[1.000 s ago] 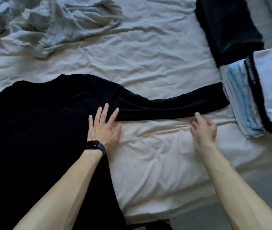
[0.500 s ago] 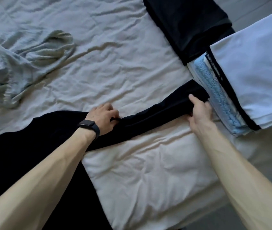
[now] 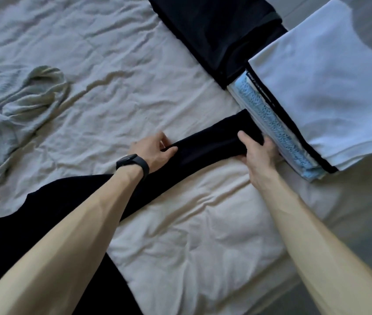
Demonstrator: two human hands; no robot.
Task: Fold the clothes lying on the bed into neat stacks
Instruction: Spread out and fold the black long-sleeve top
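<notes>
Left hand [image 3: 151,151] now sits further along black sleeve [image 3: 205,144] near right hand [image 3: 255,153], both hands' fingers pinching it; fold it taut.

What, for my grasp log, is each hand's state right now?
Left hand: closed, pinching the black sleeve.
Right hand: closed, gripping the same sleeve.

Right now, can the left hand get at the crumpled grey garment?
Probably yes: only bare sheet lies between the left hand and the grey garment, though it now pinches the black sleeve.
</notes>
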